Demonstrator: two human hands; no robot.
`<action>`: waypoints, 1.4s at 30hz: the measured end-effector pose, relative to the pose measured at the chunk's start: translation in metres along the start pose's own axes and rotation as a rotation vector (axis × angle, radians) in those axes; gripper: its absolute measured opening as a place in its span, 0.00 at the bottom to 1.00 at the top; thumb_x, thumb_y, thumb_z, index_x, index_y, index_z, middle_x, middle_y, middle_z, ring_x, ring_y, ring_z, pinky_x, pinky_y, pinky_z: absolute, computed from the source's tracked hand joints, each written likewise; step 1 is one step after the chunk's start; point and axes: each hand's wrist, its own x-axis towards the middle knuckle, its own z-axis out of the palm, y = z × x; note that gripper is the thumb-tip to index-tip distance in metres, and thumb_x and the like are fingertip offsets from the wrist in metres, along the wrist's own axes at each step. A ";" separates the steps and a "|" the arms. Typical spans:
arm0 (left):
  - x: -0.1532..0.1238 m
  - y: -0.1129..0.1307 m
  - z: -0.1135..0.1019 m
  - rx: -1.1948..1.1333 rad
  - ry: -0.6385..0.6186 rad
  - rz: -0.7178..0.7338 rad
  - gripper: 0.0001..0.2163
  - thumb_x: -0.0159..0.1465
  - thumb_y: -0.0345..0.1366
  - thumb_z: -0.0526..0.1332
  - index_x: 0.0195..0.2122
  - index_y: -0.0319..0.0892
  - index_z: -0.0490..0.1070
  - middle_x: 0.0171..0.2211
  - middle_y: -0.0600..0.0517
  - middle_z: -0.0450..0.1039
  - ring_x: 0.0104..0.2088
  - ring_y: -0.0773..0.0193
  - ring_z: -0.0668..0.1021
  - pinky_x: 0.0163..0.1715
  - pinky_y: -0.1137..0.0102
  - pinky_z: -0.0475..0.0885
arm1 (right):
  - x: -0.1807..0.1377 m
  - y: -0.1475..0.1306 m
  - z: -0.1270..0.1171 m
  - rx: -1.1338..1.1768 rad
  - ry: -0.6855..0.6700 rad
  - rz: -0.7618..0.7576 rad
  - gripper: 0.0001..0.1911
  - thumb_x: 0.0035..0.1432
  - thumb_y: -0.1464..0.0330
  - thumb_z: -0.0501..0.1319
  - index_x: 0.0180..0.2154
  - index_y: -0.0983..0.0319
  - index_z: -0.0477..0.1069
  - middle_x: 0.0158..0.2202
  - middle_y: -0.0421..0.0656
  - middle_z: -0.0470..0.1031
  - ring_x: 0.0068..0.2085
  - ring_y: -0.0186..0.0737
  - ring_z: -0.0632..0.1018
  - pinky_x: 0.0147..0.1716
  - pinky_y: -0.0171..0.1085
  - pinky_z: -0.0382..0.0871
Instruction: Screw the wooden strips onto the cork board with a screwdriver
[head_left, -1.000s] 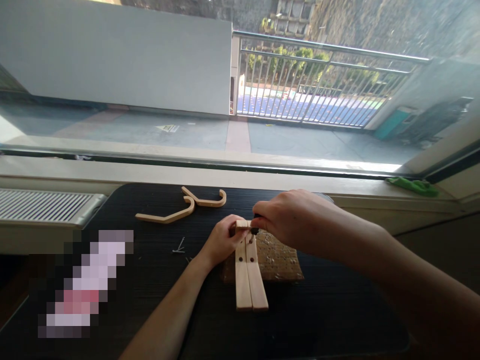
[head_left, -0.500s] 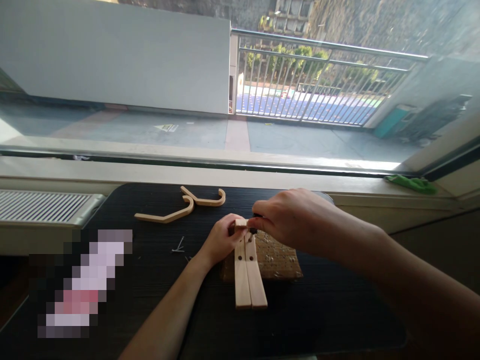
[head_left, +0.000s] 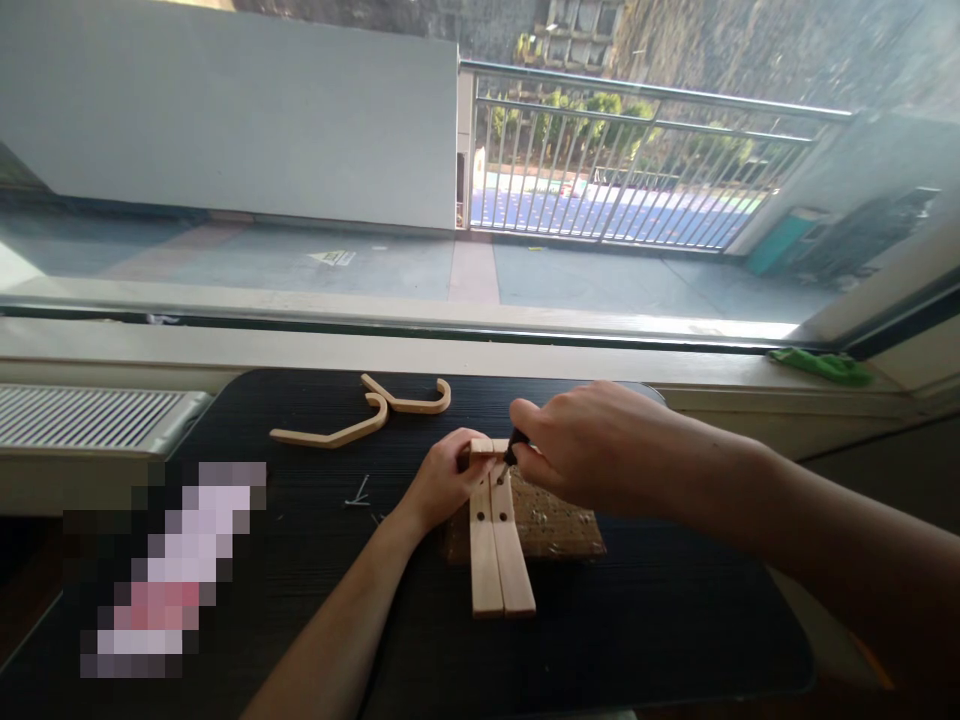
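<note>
On the black table (head_left: 315, 600), nearest the person, lie two wooden slats (head_left: 499, 555) side by side, long edges touching, their near ends free and their far ends up on a brown perforated mat (head_left: 559, 525). Each slat shows a small dark hole partway along. The left hand (head_left: 442, 482) grips the far end of the slats from the left, fingers curled tight on the wood. The right hand (head_left: 589, 440) comes in from the right, its fingertips pinched together on a small dark tool (head_left: 513, 449) whose tip meets the slats' far end; what kind of tool is too small to tell. Left of the hands a few little metal pins (head_left: 360, 493) lie loose. Farther back rest two curved wooden pieces (head_left: 352, 420), ends touching. Beyond them runs the windowsill (head_left: 300, 350), with a radiator (head_left: 90, 415) at left and a green cloth (head_left: 821, 366) at right, then the balcony railing (head_left: 637, 170) outside
</note>
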 end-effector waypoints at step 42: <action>0.000 -0.004 0.001 0.002 -0.005 -0.017 0.05 0.59 0.33 0.61 0.35 0.39 0.73 0.33 0.50 0.75 0.35 0.62 0.76 0.35 0.71 0.69 | 0.012 0.004 -0.010 0.120 -0.178 0.050 0.12 0.58 0.69 0.55 0.29 0.62 0.77 0.27 0.48 0.78 0.27 0.42 0.76 0.22 0.36 0.55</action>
